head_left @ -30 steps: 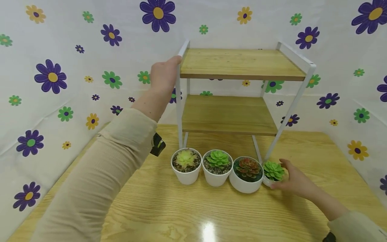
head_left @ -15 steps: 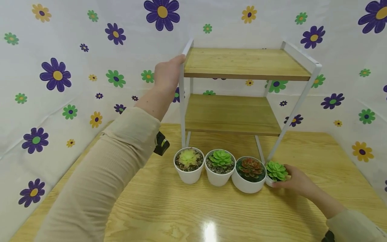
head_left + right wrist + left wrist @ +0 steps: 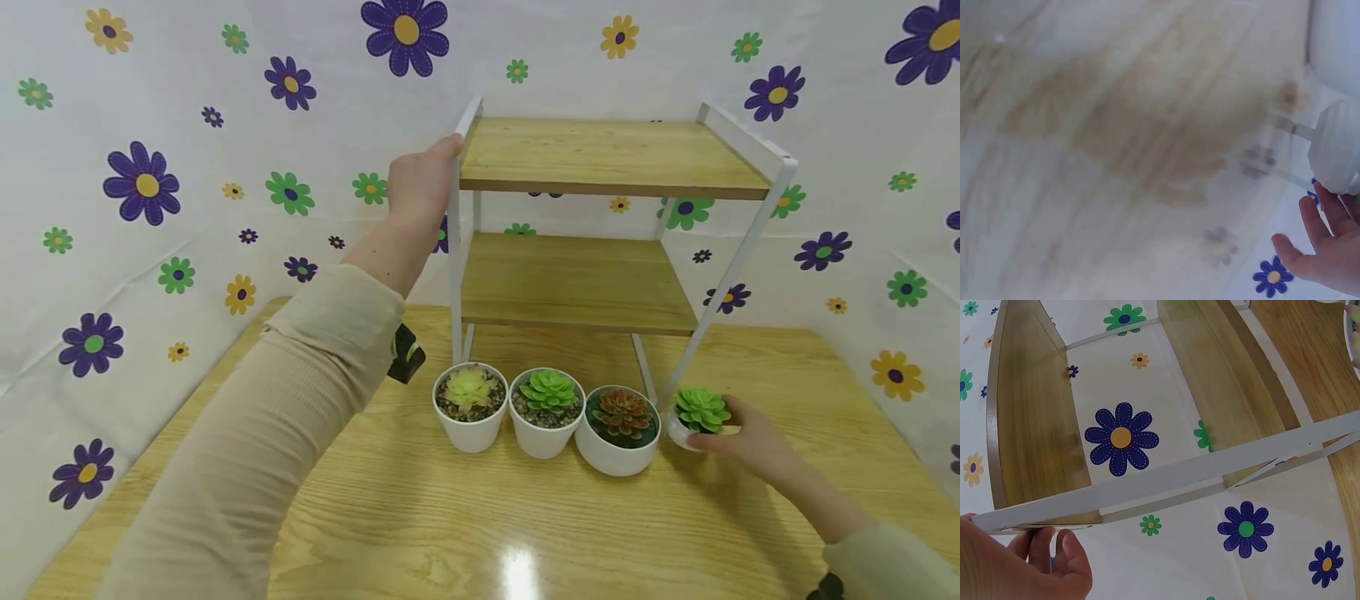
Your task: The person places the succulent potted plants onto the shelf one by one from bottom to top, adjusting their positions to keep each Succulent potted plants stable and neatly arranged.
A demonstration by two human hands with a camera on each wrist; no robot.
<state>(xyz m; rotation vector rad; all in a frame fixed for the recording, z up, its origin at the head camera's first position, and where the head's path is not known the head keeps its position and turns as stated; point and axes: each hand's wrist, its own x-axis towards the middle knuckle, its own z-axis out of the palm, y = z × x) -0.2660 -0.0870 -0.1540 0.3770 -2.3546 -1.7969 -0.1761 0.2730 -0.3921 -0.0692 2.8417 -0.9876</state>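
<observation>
Small plant (image 3: 701,410) lower right, pinched between thumb and fingers of right hand (image 3: 757,448), nearer one. Plant lies left of palm, just beside red plant (image 3: 622,415). Left hand (image 3: 422,185), upper centre, grips shelf (image 3: 577,282).

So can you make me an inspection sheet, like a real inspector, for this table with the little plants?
Surface: wood-grain table, with a bright reflection near the front.
Job's things: two-board shelf standing upright; in front, a row of white pots with a yellow-green plant, a green plant and a reddish plant; a small potted succulent at the row's right end.
Clutter: nothing seen.
Grippers: left hand grips the shelf's upper left frame; right hand holds the small potted succulent.
Cables: nothing seen.
Surroundings: white backdrop with purple, green and yellow flowers.
</observation>
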